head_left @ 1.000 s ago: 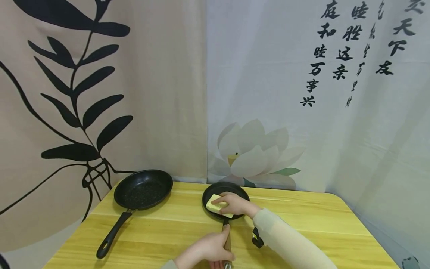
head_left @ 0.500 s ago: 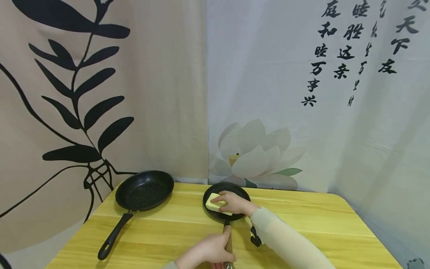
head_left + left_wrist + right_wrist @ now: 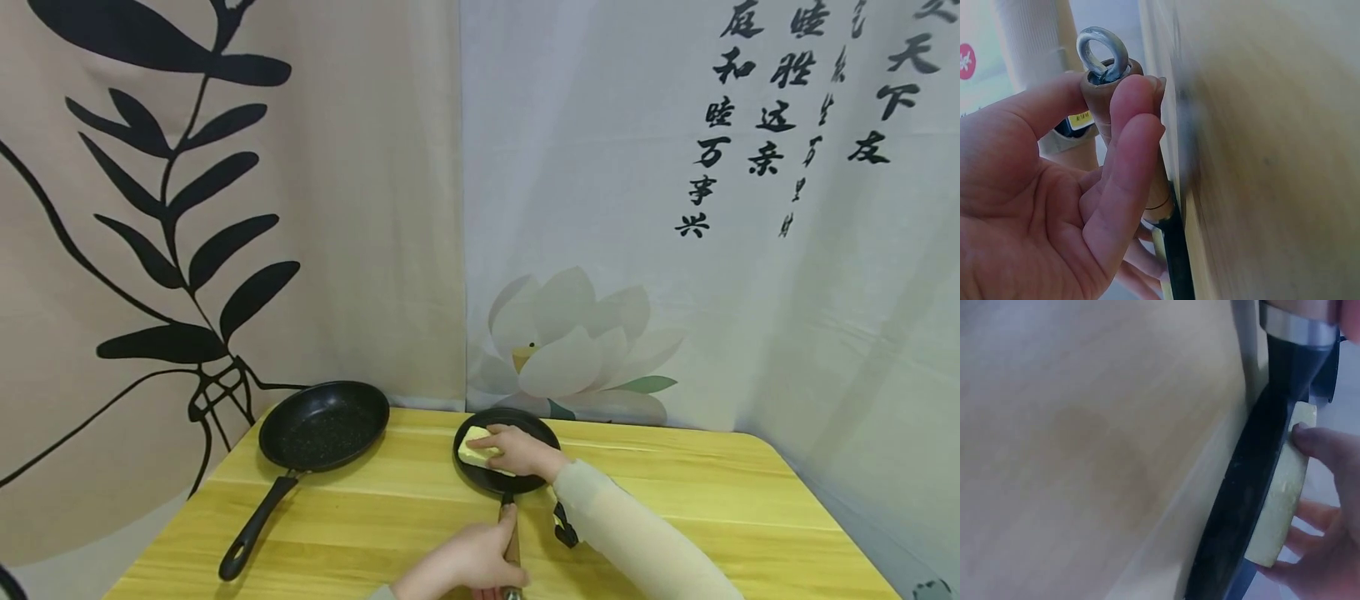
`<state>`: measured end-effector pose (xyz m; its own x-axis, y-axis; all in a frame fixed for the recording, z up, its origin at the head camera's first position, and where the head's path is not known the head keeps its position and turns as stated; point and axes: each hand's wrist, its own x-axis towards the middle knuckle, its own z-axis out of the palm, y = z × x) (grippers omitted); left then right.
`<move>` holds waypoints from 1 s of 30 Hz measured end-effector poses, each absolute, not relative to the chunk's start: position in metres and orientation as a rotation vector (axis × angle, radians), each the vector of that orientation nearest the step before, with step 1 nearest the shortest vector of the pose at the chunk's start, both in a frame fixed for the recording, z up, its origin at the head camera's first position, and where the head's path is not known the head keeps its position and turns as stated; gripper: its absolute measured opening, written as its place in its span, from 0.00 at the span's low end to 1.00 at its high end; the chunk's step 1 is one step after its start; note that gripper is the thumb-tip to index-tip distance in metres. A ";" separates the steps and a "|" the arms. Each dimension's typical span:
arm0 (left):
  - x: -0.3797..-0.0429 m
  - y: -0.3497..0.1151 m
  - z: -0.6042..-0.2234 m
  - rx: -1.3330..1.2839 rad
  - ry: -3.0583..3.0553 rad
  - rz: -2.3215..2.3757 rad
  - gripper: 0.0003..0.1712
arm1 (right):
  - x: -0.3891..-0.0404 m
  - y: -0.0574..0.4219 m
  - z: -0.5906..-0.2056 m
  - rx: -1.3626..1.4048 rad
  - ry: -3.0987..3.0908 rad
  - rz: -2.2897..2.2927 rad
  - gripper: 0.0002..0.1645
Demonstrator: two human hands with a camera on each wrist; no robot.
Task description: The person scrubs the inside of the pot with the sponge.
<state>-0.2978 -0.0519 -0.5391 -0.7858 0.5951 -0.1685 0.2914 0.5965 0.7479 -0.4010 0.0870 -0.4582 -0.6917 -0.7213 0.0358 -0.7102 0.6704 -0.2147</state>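
In the head view, a small black frying pan (image 3: 534,429) lies on the wooden table with its handle toward me. My left hand (image 3: 480,554) grips its brown handle (image 3: 1157,195), which ends in a metal ring (image 3: 1114,55). Inside the pan, my right hand (image 3: 522,454) holds a pale yellow sponge (image 3: 472,450) against the cooking surface. The right wrist view shows the thumb at one end of the sponge (image 3: 1280,497) and fingers at the other, with the sponge standing above the rim. Fingers hide part of the sponge in the head view.
A larger black frying pan (image 3: 322,427) stands at the back left of the table (image 3: 675,492), its black handle (image 3: 258,527) pointing toward the front. A black device (image 3: 564,527) with a yellow label is on the right wrist. A printed curtain (image 3: 375,208) hangs close behind the table.
My right hand and the sponge have slid slightly left within the small pan. My left hand keeps its grip on the handle. The head view has shifted a little.
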 end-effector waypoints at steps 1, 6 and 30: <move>-0.297 -0.052 -0.539 0.704 2.414 1.046 0.66 | -0.401 0.086 -0.458 -1.215 2.832 -0.321 0.28; -0.296 -0.052 -0.539 0.710 2.402 1.063 0.67 | -0.401 0.086 -0.456 -1.179 2.870 -0.306 0.28; -0.299 -0.053 -0.539 0.735 2.416 0.999 0.64 | -0.409 0.084 -0.460 -0.986 2.952 -0.321 0.28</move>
<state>-0.2987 -0.0532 -0.5389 -0.7708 0.6119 -0.1774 0.3079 0.6016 0.7371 -0.4093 0.0837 -0.4598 -0.8013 -0.5960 0.0527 -0.5933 0.7803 -0.1977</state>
